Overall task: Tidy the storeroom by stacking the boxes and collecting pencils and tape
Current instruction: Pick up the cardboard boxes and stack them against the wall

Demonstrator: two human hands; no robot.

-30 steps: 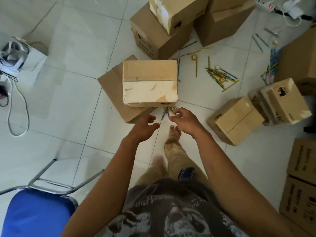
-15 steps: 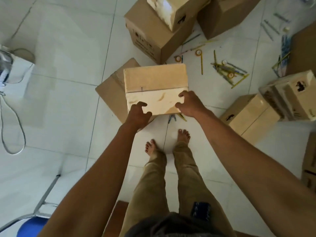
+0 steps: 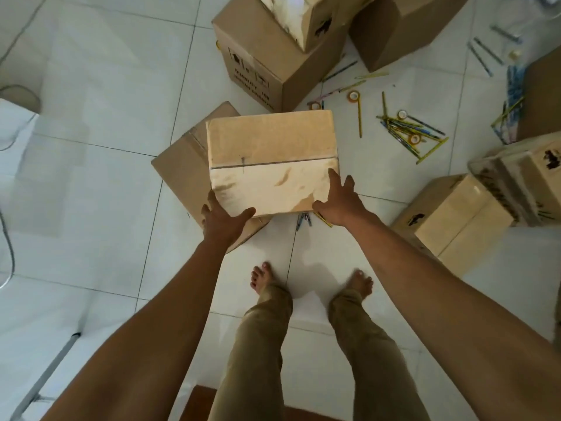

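Head view: taped box [image 3: 270, 153] between left hand [image 3: 223, 221] and right hand [image 3: 341, 200].

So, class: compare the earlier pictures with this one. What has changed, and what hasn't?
Both hands left the floor pencils and took hold: left hand and right hand now grip the pale taped cardboard box at its near corners. It still sits on the brown cardboard box.

Left hand [image 3: 223, 218]: off the floor a second ago, now on near-left corner of taped box [image 3: 271, 161], thumb on top. Right hand [image 3: 341, 200]: away from floor pencils [image 3: 305, 220], now gripping near-right corner, fingers spread. Feet wider apart than half a second ago.
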